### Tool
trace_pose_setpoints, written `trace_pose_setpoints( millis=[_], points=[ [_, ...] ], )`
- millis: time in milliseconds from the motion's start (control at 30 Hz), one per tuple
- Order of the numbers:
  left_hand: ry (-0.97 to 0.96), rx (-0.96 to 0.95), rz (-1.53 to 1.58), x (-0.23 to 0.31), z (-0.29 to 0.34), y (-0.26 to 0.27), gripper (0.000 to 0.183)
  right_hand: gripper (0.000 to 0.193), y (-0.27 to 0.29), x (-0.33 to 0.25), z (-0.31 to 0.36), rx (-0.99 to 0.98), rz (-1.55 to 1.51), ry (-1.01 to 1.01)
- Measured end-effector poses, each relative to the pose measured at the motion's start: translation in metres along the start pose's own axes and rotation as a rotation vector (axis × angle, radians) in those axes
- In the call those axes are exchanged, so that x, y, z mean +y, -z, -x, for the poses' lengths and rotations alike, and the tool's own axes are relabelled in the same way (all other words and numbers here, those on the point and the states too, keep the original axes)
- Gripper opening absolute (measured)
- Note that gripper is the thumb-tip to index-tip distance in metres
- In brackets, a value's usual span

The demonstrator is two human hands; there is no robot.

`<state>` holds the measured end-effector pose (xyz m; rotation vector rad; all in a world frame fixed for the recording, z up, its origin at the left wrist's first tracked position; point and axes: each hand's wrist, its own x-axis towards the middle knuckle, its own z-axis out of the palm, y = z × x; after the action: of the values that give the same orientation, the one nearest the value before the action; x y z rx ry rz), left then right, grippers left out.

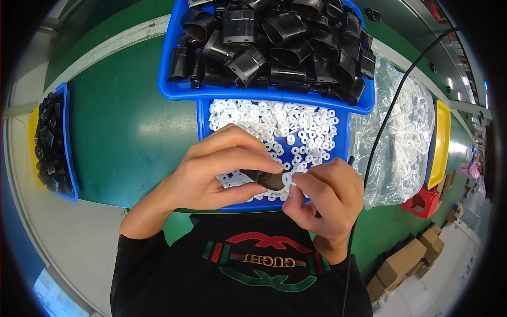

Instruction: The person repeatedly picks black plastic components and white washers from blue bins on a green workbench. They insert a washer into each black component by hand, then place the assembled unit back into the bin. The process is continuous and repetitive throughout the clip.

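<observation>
The left hand [216, 168] holds a dark hollow part [272, 181] in a narrow grip, thumb below and fingers above, with the part's end pointing right. The right hand [334, 196] pinches a small white ring [287, 178] between thumb and forefinger, right at that end; whether ring and part touch is hard to tell from this angle. Both hands and the part are above the front half of the lower blue tray [201, 122], inside its side walls except for the left wrist and the outer side of the right hand.

Loose white rings [264, 113] spread over that tray's floor, thickest toward the back. The upper blue tray [253, 95], heaped with black parts [240, 26], overlaps its back edge and limits reach forward. The near rim is close to the person's torso, so room that way is tight. To the left, a wide stretch of green bench [121, 132] runs as far as a side tray [68, 142] of black pieces. To the right, a clear plastic bag [364, 185] lies just beside the lower tray, and a black cable [391, 105] crosses in front of it, passing close by the right hand.
</observation>
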<state>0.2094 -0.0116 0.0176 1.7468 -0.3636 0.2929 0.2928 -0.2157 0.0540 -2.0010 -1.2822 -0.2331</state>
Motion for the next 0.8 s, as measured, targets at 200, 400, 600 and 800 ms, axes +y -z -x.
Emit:
trace_pose_setpoints(
  millis=[200, 400, 600, 800],
  points=[
    [0.008, 0.012, 0.072, -0.0021, -0.0007, -0.0029, 0.035, 0.028, 0.0043, 0.0038, 0.0007, -0.056, 0.026, -0.017],
    [0.067, 0.014, 0.045, 0.0010, -0.0011, -0.0043, 0.038, 0.029, 0.0074, 0.0013, -0.0015, -0.092, 0.050, 0.016],
    [0.092, 0.013, -0.029, 0.0029, -0.0025, -0.0019, 0.038, 0.030, 0.0062, 0.0008, -0.0034, -0.016, -0.040, -0.048],
    [0.089, 0.019, -0.018, 0.0023, -0.0012, -0.0035, 0.037, 0.035, 0.0048, 0.0004, -0.0042, -0.070, -0.086, -0.029]
  ],
)
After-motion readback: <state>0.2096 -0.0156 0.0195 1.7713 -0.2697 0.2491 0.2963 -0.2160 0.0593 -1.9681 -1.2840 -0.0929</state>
